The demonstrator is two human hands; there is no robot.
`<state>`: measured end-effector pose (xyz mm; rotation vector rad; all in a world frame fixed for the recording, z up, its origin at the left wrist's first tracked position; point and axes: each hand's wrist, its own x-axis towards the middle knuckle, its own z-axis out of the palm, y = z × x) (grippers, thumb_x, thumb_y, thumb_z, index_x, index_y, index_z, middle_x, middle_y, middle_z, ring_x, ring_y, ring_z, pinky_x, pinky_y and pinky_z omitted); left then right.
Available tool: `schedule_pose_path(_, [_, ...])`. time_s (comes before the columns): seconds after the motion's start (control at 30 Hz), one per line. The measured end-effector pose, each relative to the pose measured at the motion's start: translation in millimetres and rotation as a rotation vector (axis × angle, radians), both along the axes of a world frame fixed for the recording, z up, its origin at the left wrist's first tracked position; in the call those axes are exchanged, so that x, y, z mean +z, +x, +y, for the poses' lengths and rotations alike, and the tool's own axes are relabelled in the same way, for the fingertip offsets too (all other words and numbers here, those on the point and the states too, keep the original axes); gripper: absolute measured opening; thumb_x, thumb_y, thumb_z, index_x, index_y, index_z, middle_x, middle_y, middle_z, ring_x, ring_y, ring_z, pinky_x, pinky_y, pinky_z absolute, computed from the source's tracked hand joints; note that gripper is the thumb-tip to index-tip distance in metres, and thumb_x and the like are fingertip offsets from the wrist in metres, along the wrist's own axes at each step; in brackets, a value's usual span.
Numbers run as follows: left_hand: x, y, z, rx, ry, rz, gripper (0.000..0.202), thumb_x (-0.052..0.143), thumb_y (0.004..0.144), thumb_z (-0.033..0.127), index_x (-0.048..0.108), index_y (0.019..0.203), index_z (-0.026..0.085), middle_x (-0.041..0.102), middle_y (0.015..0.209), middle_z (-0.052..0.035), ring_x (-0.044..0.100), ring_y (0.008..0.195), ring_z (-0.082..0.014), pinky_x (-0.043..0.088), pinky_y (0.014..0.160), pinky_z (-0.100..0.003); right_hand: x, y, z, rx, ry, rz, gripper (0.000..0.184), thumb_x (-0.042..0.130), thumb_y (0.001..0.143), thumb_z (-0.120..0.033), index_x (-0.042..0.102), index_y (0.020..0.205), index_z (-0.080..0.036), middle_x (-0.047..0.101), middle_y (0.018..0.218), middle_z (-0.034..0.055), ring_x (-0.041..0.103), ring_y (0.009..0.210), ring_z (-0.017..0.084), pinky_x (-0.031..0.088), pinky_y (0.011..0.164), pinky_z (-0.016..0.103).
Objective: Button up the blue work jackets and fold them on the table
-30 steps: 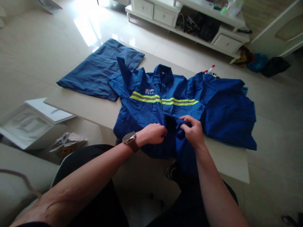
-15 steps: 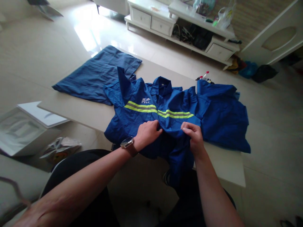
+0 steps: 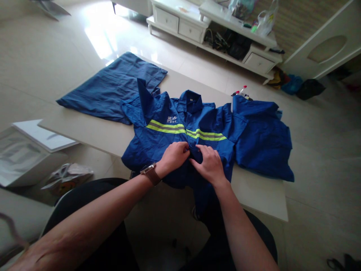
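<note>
Working at the front of the blue work shirt (image 3: 180, 150), your left hand (image 3: 173, 158) curls closed on the cloth, while your right hand (image 3: 208, 165) lies spread over it; you cannot tell whether it pinches. The shirt lies on a pale table (image 3: 254, 192), a yellow-and-grey reflective stripe (image 3: 166, 128) across it. The white chest logo (image 3: 171, 119) is too small to read. A blue garment (image 3: 109, 88) lies just beside it.
</note>
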<state>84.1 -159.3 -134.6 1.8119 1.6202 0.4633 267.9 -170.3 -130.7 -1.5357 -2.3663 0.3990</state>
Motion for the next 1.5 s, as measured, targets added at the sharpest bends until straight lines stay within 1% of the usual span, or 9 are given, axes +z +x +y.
schedule_pose_path(0.17, [0.0,-1.5,-1.8,-0.022,0.008,0.039,0.019,0.057,0.094,0.022,0.074,0.103,0.022,0.079,0.098,-0.0067,0.073,0.093,-0.0224,0.050,0.080,-0.029,-12.3,-2.5,6.0,-0.052,-0.143,0.225,0.023,0.059,0.097,-0.031,0.075,0.113,-0.024,0.077,0.113,0.0094,0.070,0.106,0.030,0.052,0.094,0.043])
schedule_pose_path(0.27, [3.0,-1.0,-3.9,0.002,0.003,0.105,0.022,0.054,0.098,0.025,0.072,0.111,0.024,0.079,0.105,-0.0082,0.074,0.099,-0.0247,0.051,0.082,-0.031,-10.0,-0.4,11.3,-0.044,-0.241,0.423,0.022,0.059,0.096,-0.032,0.079,0.104,-0.026,0.079,0.110,0.0054,0.072,0.103,0.028,0.053,0.091,0.038])
schedule_pose_path(0.4, [7.0,-1.6,-4.2,-0.057,0.012,0.101,0.021,0.053,0.098,0.025,0.073,0.104,0.025,0.079,0.105,-0.0080,0.074,0.099,-0.0249,0.051,0.082,-0.031,-10.8,0.5,14.4,-0.114,-0.313,0.540,0.024,0.061,0.093,-0.039,0.079,0.098,-0.024,0.080,0.103,0.0051,0.072,0.097,0.028,0.053,0.089,0.038])
schedule_pose_path(0.5, [5.6,-2.3,-3.4,-0.099,0.034,0.073,0.023,0.052,0.097,0.022,0.074,0.101,0.024,0.079,0.103,-0.0090,0.074,0.098,-0.0249,0.051,0.082,-0.031,-16.3,-1.8,14.6,-0.187,-0.268,0.501,0.026,0.061,0.091,-0.042,0.078,0.093,-0.022,0.078,0.096,0.0066,0.071,0.091,0.027,0.052,0.087,0.038])
schedule_pose_path(0.67, [1.7,-4.2,-1.9,-0.155,0.060,0.051,0.023,0.052,0.095,0.018,0.075,0.096,0.021,0.079,0.100,-0.0114,0.074,0.094,-0.0249,0.051,0.081,-0.031,-19.3,-8.6,13.8,-0.261,-0.086,0.362,0.019,0.065,0.089,-0.038,0.074,0.087,-0.022,0.068,0.089,0.0065,0.066,0.088,0.026,0.050,0.083,0.037])
schedule_pose_path(0.93, [7.4,-6.2,0.2,-0.200,0.049,0.008,0.022,0.056,0.089,0.017,0.077,0.086,0.021,0.078,0.086,-0.0091,0.071,0.077,-0.0219,0.047,0.070,-0.029,-11.9,-12.5,9.9,-0.225,0.128,0.280,0.008,0.061,0.086,-0.022,0.059,0.078,-0.024,0.063,0.090,0.0063,0.059,0.094,0.026,0.049,0.088,0.039])
schedule_pose_path(1.13, [8.8,-10.4,2.8,-0.241,0.038,-0.017,0.021,0.060,0.086,0.019,0.081,0.086,0.022,0.078,0.085,-0.0078,0.070,0.078,-0.0209,0.047,0.071,-0.028,-12.2,-8.6,10.6,-0.209,0.092,0.308,0.008,0.062,0.084,-0.025,0.058,0.078,-0.024,0.064,0.088,0.0052,0.061,0.092,0.026,0.049,0.087,0.039])
schedule_pose_path(1.37, [6.5,-15.8,7.2,-0.176,-0.011,-0.025,0.021,0.062,0.083,0.022,0.082,0.087,0.025,0.079,0.086,-0.0052,0.069,0.076,-0.0209,0.048,0.070,-0.029,-9.3,-6.5,12.6,-0.266,0.022,0.421,0.010,0.063,0.080,-0.028,0.058,0.072,-0.024,0.068,0.084,0.0034,0.064,0.085,0.023,0.047,0.083,0.035])
schedule_pose_path(1.5, [4.6,-16.0,8.3,-0.129,-0.030,-0.035,0.019,0.063,0.082,0.022,0.082,0.087,0.024,0.079,0.089,-0.0055,0.069,0.080,-0.0215,0.047,0.070,-0.029,-5.9,-9.4,10.3,-0.336,-0.073,0.483,0.011,0.063,0.079,-0.031,0.061,0.072,-0.023,0.065,0.073,0.0000,0.061,0.072,0.019,0.045,0.072,0.031])
